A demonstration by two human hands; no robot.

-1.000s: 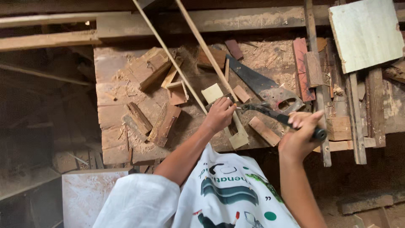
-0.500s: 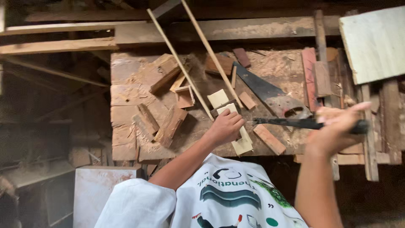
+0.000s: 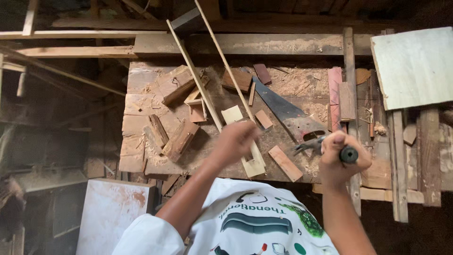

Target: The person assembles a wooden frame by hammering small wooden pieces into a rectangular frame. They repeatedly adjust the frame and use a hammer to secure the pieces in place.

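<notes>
The right hand [image 3: 337, 156] is fisted tight round the black handle of a hammer [image 3: 330, 146], its claw head pointing left over the bench [image 3: 141, 101], lifted as if for a blow. The left hand [image 3: 238, 139] rests on a pale notched strip [image 3: 255, 163], seemingly pinning it flat; its fingers are blurred, so their spread cannot be told. A saw [image 3: 283, 111] lies just behind the hammer among wood offcuts [image 3: 181, 139]. Two thin slats [image 3: 198, 82] lean across the bench toward the far beams.
</notes>
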